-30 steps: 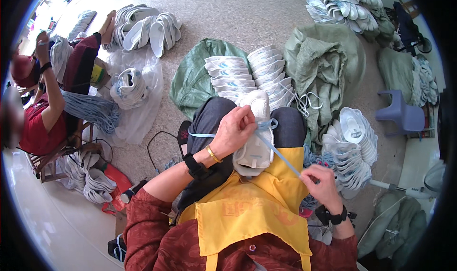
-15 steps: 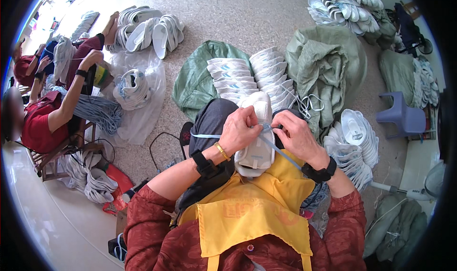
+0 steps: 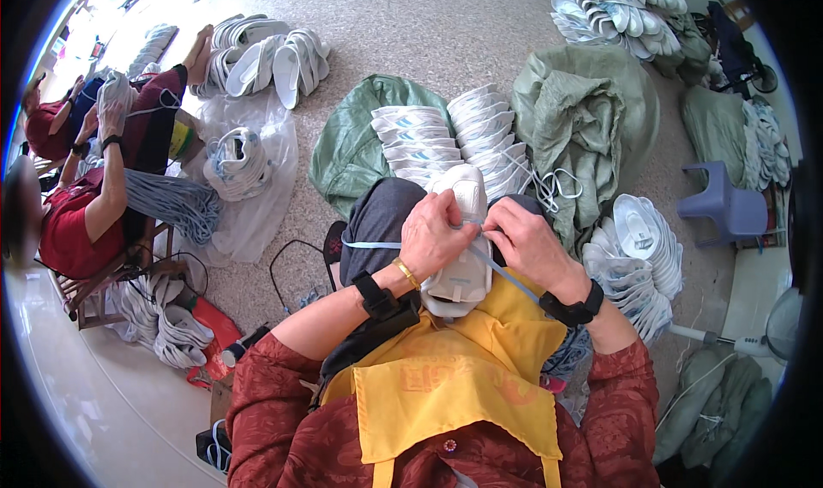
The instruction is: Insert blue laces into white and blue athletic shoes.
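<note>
A white shoe (image 3: 459, 286) rests on my lap over the yellow apron (image 3: 454, 364), its toe pointing away from me. Across its upper runs a light blue shoelace (image 3: 489, 259), with one end trailing left over my knee and the other toward my right wrist. My left hand (image 3: 435, 235) is closed on the lace at the left side of the shoe, thumb and fingers pinched. My right hand (image 3: 530, 239) pinches the lace at the right side. The fingertips of both hands are close together above the lace holes, and partly hide them.
Two rows of stacked white shoe uppers (image 3: 417, 141) stand just beyond my knees, between green sacks (image 3: 591, 102). More shoe parts (image 3: 634, 256) lie at my right, near a purple stool (image 3: 724, 201). At the left a co-worker (image 3: 81, 222) sits beside a bundle of blue laces (image 3: 171, 198).
My right hand has drawn slightly left and down, its fingers more closed on the lace. The co-worker's raised arm has come down, both hands now at a white shoe part.
</note>
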A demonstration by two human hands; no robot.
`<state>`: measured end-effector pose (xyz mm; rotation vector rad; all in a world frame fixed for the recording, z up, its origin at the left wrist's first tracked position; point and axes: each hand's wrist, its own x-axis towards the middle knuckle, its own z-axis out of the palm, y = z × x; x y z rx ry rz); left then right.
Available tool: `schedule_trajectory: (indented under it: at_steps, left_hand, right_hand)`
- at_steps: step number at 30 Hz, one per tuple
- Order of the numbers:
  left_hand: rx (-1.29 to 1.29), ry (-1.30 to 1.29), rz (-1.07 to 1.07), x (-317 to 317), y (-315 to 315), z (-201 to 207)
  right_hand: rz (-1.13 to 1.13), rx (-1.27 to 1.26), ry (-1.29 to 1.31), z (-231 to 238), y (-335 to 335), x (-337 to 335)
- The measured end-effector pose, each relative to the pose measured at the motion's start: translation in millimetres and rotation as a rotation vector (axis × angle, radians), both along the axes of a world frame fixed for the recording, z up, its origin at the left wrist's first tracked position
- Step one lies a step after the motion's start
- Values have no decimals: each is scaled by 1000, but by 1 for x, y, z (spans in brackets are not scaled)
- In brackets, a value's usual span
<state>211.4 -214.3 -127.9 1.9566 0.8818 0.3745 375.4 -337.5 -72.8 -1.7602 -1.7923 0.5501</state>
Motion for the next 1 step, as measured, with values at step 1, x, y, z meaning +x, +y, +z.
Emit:
schedule_trajectory:
  at_steps: [1]
  left_hand:
    - [-13,-4,8,0,0,0]
  right_hand:
    - [2,-13,-18,-2,-1,-1]
